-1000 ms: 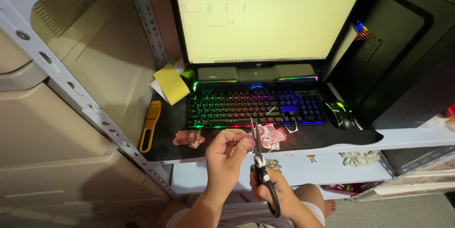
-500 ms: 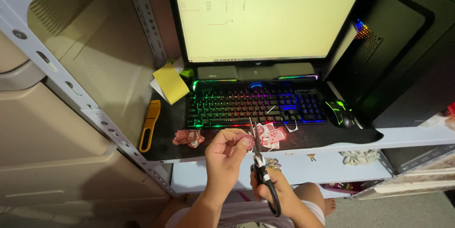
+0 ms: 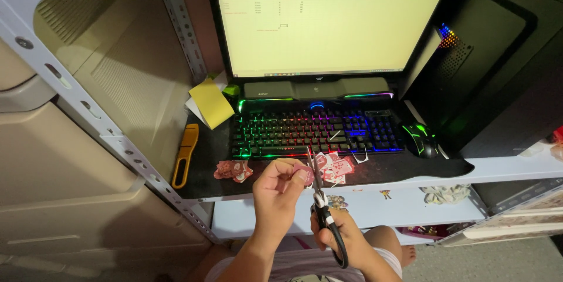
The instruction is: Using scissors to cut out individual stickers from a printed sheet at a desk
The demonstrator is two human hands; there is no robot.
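Scissors (image 3: 321, 200) at pinched pink scrap (image 3: 304, 175)

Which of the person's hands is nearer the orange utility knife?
Left. The left hand is right of the orange utility knife, well apart; the right hand, holding scissors, is farther right.

A home computer corner built into a metal shelving rack (image 3: 105, 135): a lit monitor (image 3: 328, 30) stands over a soundbar (image 3: 316, 88), a rainbow-backlit keyboard (image 3: 316, 132) and a glowing mouse (image 3: 420, 139) on a dark mat (image 3: 410, 167), with a black tower PC (image 3: 498, 71) at the right, beige plastic drawers (image 3: 70, 188) at the left and bare knees below the worktop (image 3: 516, 167)
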